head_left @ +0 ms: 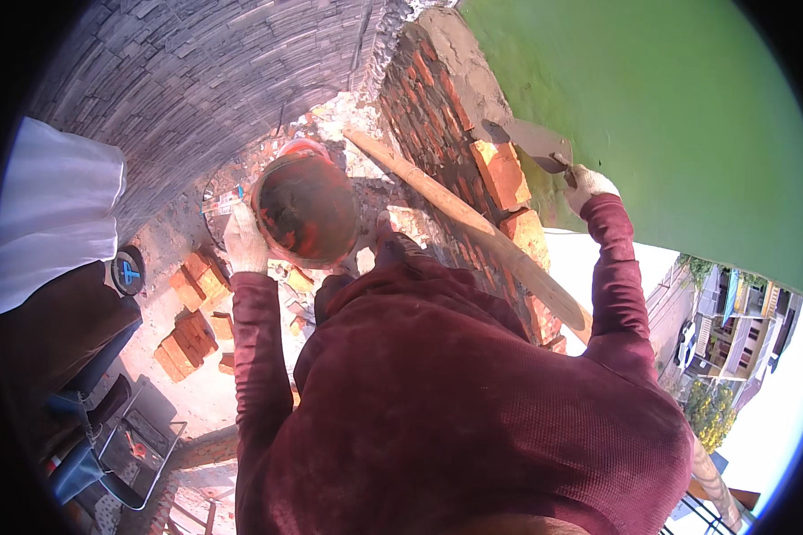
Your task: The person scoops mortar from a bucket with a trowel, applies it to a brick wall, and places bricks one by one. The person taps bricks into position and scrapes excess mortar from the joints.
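Observation:
My left hand [244, 239], in a pale glove, is closed on the near-left rim of a round red bowl [268, 203] holding grey-brown mortar [305, 207]; its fingertips are partly hidden. In my right hand [589, 185], also gloved, is a trowel [541, 145] with a broad blade. That blade lies close to the green wall, just beyond an orange brick [501, 175] on top of the brickwork [428, 107]. A second brick [526, 234] sits nearer to me along the same edge. Whether the blade touches the wall or the mortar band, I cannot tell.
A wooden pole [464, 214] slants in front of the brickwork. Stacked bricks [187, 343] and rubble lie on the floor at left, near a metal-framed chair [143, 455]. A grey stone-patterned wall [205, 80] rises at the far left, a green wall [651, 107] at the right.

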`<state>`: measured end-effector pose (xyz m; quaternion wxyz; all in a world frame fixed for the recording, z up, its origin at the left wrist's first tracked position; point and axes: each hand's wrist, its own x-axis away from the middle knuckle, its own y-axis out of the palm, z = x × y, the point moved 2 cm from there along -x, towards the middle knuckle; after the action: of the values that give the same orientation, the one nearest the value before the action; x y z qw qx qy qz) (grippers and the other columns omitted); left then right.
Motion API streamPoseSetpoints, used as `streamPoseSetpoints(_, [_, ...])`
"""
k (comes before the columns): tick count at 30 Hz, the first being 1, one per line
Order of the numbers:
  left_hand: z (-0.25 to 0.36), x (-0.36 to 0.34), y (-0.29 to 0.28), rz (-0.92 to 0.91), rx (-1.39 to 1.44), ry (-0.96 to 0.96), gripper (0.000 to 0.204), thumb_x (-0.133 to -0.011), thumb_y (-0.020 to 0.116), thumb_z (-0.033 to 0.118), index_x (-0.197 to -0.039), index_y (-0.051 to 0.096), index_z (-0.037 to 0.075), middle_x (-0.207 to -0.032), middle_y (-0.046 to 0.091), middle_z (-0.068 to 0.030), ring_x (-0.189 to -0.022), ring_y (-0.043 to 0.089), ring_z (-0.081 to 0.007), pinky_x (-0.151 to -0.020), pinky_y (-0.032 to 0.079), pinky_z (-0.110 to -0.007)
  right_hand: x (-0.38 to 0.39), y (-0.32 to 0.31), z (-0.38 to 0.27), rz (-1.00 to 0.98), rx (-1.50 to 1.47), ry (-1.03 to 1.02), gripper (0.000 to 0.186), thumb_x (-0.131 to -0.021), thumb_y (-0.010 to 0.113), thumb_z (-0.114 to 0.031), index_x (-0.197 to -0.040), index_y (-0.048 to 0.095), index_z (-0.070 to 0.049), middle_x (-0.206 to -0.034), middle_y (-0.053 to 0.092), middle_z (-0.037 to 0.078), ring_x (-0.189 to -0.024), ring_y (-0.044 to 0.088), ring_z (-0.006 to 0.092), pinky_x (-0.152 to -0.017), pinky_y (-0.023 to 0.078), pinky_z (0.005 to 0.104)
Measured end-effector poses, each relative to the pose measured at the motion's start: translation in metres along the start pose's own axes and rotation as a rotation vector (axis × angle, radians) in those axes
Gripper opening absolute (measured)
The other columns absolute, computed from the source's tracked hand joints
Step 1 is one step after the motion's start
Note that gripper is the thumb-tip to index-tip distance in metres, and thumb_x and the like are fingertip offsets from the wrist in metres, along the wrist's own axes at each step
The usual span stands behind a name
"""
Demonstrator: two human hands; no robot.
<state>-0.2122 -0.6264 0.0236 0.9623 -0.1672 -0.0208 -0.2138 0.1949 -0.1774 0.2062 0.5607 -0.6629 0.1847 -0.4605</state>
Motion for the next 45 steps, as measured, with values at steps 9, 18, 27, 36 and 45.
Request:
streamPoseSetpoints(9, [0.127,-0.049,0.031,-0.367,0.000,0.206,0.049,-0.106,0.049,0.042,-0.103,0.066,-0.004,-0.087,0.063,-0.0015,-0.082,0.053,-0.0099,-0.076,0.047,-0.029,0.063,0.050,-0.243,0.305,0.001,-0.551,0.037,-0.087,0.066,-0.027,-0.114,0.056,-0.004,-0.084,0.066,0.016,-0.080,0.069,0.0369,-0.068,0.056,0.0473])
streamPoseSetpoints(18, [0.180,-0.054,0.049,-0.559,-0.051,0.449,0.043,-0.106,0.049,0.038,-0.092,0.063,0.000,-0.081,0.061,-0.0008,-0.074,0.052,-0.0099,-0.067,0.044,-0.029,0.102,0.084,-0.274,0.364,-0.082,-0.599,0.016,-0.085,0.065,-0.017,-0.094,0.067,-0.003,-0.091,0.071,0.016,-0.076,0.071,0.0367,-0.065,0.057,0.0459])
streamPoseSetpoints(27, [0.231,-0.047,0.069,-0.692,-0.091,0.503,0.041,-0.104,0.053,0.037,-0.095,0.062,-0.002,-0.083,0.061,-0.0035,-0.081,0.049,-0.0111,-0.075,0.045,-0.031,0.075,0.077,-0.253,0.190,-0.322,-0.204,0.021,-0.092,0.056,-0.013,-0.104,0.062,0.003,-0.093,0.071,0.027,-0.085,0.072,0.0404,-0.071,0.057,0.0491])
streamPoseSetpoints(36, [0.269,-0.019,0.061,-0.554,-0.180,0.324,0.043,-0.104,0.051,0.040,-0.097,0.065,-0.001,-0.088,0.065,-0.0041,-0.084,0.056,-0.0108,-0.075,0.047,-0.030,0.098,-0.019,-0.223,0.180,-0.183,-0.533,0.034,-0.079,0.072,-0.012,-0.106,0.062,0.006,-0.085,0.071,0.022,-0.083,0.072,0.0393,-0.069,0.057,0.0455])
streamPoseSetpoints(45, [0.318,0.044,0.124,-0.719,-0.475,1.065,0.027,-0.098,0.052,0.024,-0.091,0.067,0.003,-0.084,0.063,-0.0128,-0.074,0.059,-0.0296,-0.068,0.049,-0.038,0.038,0.013,-0.183,-0.303,0.025,-0.683,0.034,-0.074,0.067,-0.020,-0.101,0.076,-0.001,-0.081,0.072,0.021,-0.078,0.072,0.0339,-0.067,0.057,0.0447])
